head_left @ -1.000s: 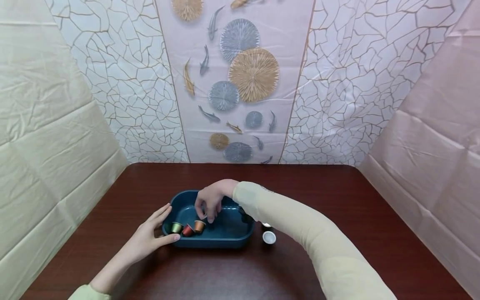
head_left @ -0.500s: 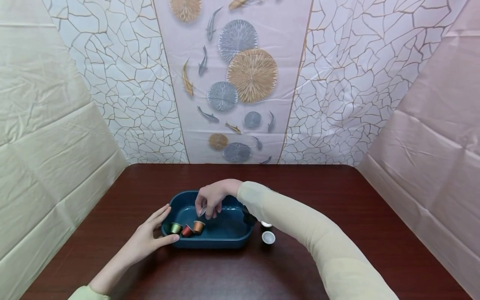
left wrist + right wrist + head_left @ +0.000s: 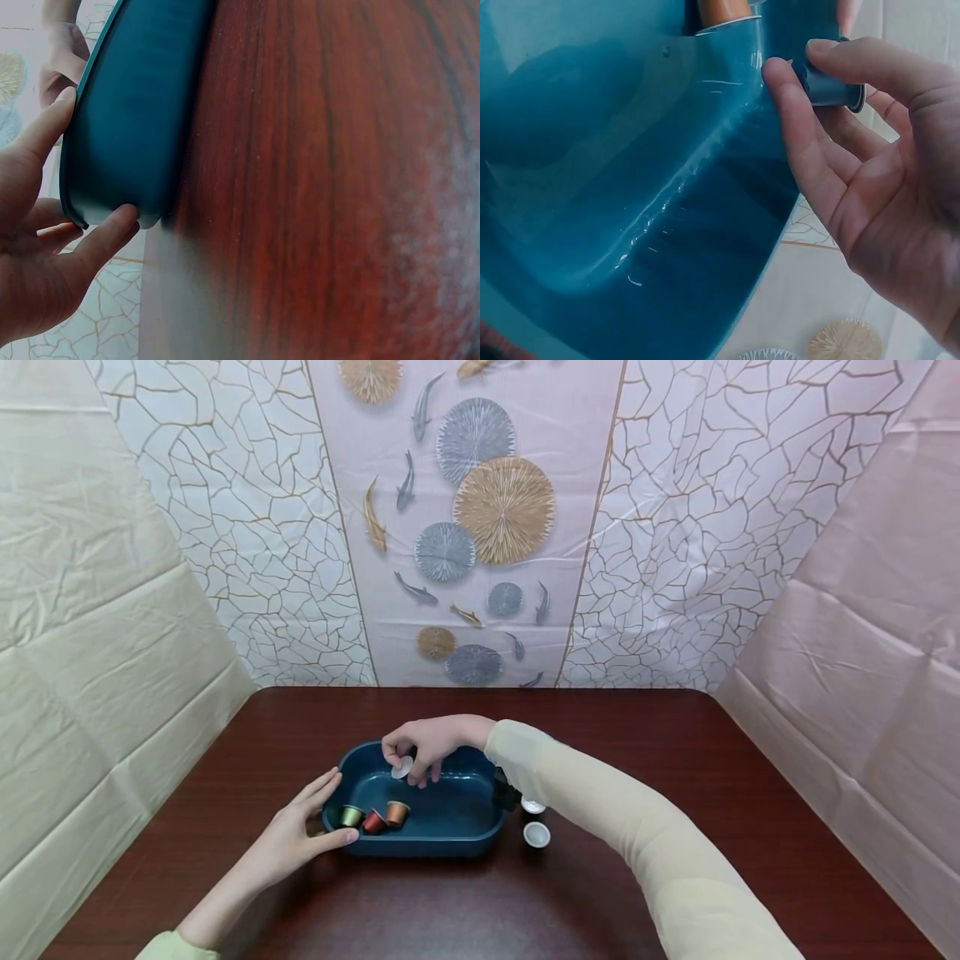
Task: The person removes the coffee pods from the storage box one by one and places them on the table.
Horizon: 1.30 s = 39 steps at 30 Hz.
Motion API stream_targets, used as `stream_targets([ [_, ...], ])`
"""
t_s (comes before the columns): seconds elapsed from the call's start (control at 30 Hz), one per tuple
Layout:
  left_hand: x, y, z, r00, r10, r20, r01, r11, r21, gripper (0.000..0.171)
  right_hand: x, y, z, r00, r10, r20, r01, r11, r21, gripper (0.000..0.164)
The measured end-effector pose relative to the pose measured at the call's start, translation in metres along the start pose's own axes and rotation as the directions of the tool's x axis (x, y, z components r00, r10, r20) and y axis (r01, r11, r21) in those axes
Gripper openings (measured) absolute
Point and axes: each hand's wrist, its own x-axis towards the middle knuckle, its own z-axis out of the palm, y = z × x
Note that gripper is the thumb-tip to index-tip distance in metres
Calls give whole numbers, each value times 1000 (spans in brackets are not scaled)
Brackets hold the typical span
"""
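Observation:
My right hand pinches a blue-grey coffee capsule between thumb and fingertips, above the far left part of a teal plastic tray. In the head view the capsule's pale lid faces up toward me. At the tray's left end my left hand lies with fingers extended, the thumb at the front rim and the fingertips against the side. Inside the tray, near that hand, sit a green capsule, a red capsule and an orange capsule, side by side.
Two pale-lidded capsules stand on the dark wooden table right of the tray, a nearer capsule and a farther capsule partly behind the right sleeve. A patterned cloth hangs behind the table.
My right hand has risen a little, away from the orange capsule, and the held capsule's lid has turned toward the camera. The left hand and tray stay in place.

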Motion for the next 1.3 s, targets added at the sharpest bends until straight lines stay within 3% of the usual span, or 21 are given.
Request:
stream_targets([
  [0.33,1,0,0,1000,-19,10,19,1000,-8,89,-13,4,-6,998,-23,-52,25,998,52,17],
  [0.53,1,0,1,1000,-11,5,11,1000,-11,90,-23,4,-4,991,-18,-131,26,998,56,16],
  [0.83,1,0,0,1000,-15,4,15,1000,-14,90,-34,11,10,958,-94,-270,91,996,-23,20],
  [1.3,0,0,0,1000,-8,6,8,1000,-16,91,-57,13,20,923,-94,-373,92,995,-25,29],
])
